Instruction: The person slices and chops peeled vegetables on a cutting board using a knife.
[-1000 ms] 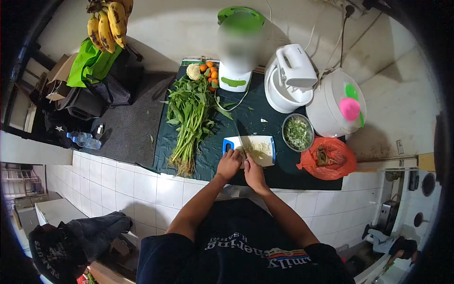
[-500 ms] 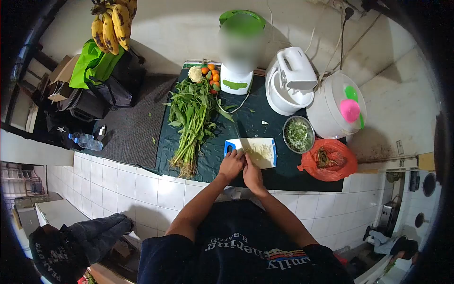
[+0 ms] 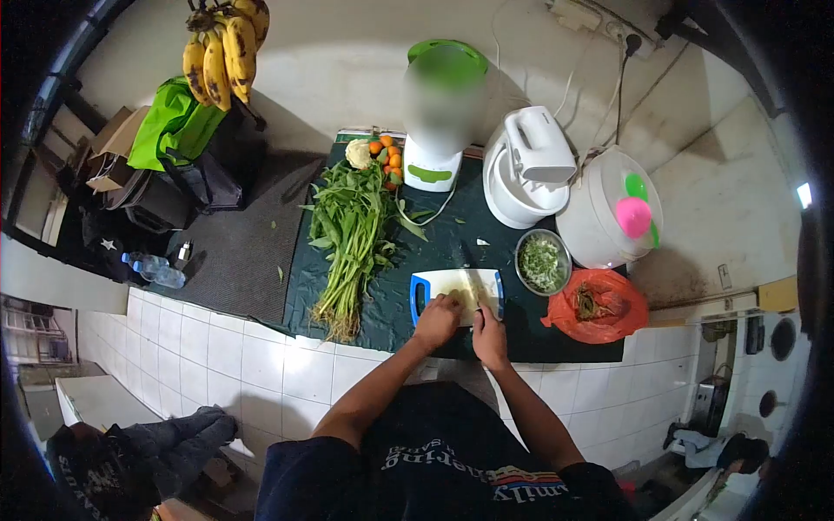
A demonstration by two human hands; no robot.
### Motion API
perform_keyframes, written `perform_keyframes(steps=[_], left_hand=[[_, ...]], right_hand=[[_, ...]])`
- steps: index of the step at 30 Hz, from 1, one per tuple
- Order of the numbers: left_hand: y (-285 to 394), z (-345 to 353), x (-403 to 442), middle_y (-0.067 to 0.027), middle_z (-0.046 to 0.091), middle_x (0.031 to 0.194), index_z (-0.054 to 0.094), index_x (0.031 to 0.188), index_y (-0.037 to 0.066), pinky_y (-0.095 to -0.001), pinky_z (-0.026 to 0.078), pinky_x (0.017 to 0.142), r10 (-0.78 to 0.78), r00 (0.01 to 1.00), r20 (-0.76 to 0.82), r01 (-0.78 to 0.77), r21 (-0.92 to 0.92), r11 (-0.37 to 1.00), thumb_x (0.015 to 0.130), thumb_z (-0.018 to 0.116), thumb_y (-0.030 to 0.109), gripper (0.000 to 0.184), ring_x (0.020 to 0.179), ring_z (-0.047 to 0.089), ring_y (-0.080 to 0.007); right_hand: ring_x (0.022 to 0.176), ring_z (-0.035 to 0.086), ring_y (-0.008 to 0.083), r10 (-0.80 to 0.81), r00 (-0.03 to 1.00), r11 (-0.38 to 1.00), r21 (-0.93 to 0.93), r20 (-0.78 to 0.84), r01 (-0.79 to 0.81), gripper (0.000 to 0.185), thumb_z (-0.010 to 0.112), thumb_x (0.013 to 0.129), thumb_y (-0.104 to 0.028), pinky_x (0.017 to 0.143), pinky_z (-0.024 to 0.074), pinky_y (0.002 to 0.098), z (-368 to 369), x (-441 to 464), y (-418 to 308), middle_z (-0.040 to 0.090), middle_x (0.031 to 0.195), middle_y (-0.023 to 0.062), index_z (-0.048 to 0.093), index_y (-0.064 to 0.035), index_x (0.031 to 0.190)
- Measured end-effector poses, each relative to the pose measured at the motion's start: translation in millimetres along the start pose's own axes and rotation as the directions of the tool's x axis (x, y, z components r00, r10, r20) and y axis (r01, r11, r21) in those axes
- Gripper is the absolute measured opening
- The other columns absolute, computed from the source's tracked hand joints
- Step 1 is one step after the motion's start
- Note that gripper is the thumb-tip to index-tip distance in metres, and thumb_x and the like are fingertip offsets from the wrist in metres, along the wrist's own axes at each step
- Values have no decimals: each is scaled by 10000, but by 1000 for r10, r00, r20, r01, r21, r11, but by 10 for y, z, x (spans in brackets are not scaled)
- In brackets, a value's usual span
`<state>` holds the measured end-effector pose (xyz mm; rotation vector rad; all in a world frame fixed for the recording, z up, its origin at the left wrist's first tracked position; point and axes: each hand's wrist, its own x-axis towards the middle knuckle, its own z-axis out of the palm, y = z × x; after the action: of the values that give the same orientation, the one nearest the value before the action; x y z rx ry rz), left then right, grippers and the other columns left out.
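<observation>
A white cutting board (image 3: pixel 432 280) with blue ends lies near the front edge of the dark green cloth. On its left part, my left hand (image 3: pixel 439 321) rests with fingers curled together; whatever is under them is too small to make out. My right hand (image 3: pixel 490 339) grips the dark handle of a knife (image 3: pixel 471 282), whose blurred blade points away over the board. Pale chopped bits are scattered beside the blade. To the right stands a metal bowl (image 3: pixel 543 262) of chopped greens and white shreds, next to a red plastic bag (image 3: pixel 621 317) with brownish scraps.
Leafy greens (image 3: pixel 347 234), a cauliflower (image 3: pixel 358 154) and small orange fruits (image 3: pixel 394 161) lie left. Behind stand a blender (image 3: pixel 432 169), a stand mixer (image 3: pixel 539 152) and a white tub (image 3: pixel 599 208). Bananas (image 3: pixel 217 56) hang upper left. Other people are at lower left (image 3: pixel 95 469) and lower right (image 3: pixel 725 447).
My right hand has moved right, away from my left hand, with the knife now more upright in view. My left hand has shifted slightly right over the board. The whole view has shifted slightly.
</observation>
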<state>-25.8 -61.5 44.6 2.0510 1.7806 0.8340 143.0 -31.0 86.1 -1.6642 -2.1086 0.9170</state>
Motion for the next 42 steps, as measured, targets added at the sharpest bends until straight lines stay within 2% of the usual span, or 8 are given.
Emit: perform_keyframes(steps=[6, 8, 12, 14, 23, 33, 35, 42], left_hand=[[-36, -245, 6, -137, 656, 1007, 708, 946, 43, -438, 555, 790, -41, 992, -123, 13, -217, 976, 777, 707, 85, 174, 958, 635, -361], [-19, -360, 30, -133, 648, 1067, 706, 1077, 45, -450, 517, 931, 5, 994, 112, 7, -109, 994, 808, 685, 91, 273, 1045, 634, -352], [36, -308, 17, -151, 612, 1259, 636, 1282, 39, -448, 438, 1074, 188, 980, 69, -195, 98, 976, 847, 633, 155, 450, 1228, 566, -320], [-8, -195, 24, -138, 550, 1395, 573, 1383, 48, -453, 333, 1178, 246, 949, 200, -276, 140, 951, 906, 553, 178, 494, 1353, 487, -298], [-25, -38, 284, -143, 489, 1492, 557, 1402, 41, -431, 368, 1173, 205, 908, 366, -261, 110, 959, 916, 545, 157, 500, 1377, 484, -316], [83, -179, 255, -130, 572, 1381, 597, 1390, 99, -435, 406, 1135, 275, 890, 364, -273, -60, 960, 889, 573, 127, 502, 1301, 538, -321], [85, -164, 186, -120, 600, 1342, 629, 1357, 112, -439, 415, 1121, 247, 903, 351, -228, -94, 969, 871, 597, 126, 487, 1268, 559, -328], [105, -100, 318, -122, 633, 1204, 682, 1251, 73, -430, 464, 1037, 210, 947, 243, -165, -193, 967, 810, 664, 114, 443, 1136, 600, -340]], right_hand=[[925, 686, 446, -77, 994, 996, -55, -80, 73, 410, 636, 976, -270, 784, 539, 516, -23, -162, -9, 711, 984, 251, 593, -104, 1348], [996, 677, 454, -37, 999, 998, -56, -29, 35, 465, 629, 983, -281, 842, 540, 521, -38, -174, -17, 707, 1115, 234, 542, -79, 1393], [917, 696, 441, -21, 997, 1000, -17, -73, 20, 494, 685, 943, -250, 771, 550, 512, -27, -136, 0, 720, 1019, 220, 550, -107, 1395], [903, 701, 428, -64, 994, 997, -43, -91, 60, 550, 709, 920, -242, 760, 555, 509, -7, -135, 39, 721, 1015, 216, 520, -94, 1415], [825, 711, 412, -21, 993, 999, 24, -112, 24, 631, 745, 881, -241, 712, 560, 499, 20, -147, 123, 736, 890, 170, 482, -92, 1436], [886, 716, 401, 65, 997, 997, -27, -34, -66, 665, 750, 870, -227, 780, 560, 495, -39, -138, 131, 744, 965, 164, 483, -96, 1464], [931, 713, 431, 9, 1000, 1000, -25, -5, -9, 743, 738, 890, -232, 783, 572, 507, 5, -150, 192, 719, 1026, 257, 383, -57, 1519], [924, 708, 410, 31, 999, 999, -16, -29, -32, 733, 754, 859, -231, 805, 560, 497, 88, -200, 152, 735, 1014, 192, 434, -20, 1484]])
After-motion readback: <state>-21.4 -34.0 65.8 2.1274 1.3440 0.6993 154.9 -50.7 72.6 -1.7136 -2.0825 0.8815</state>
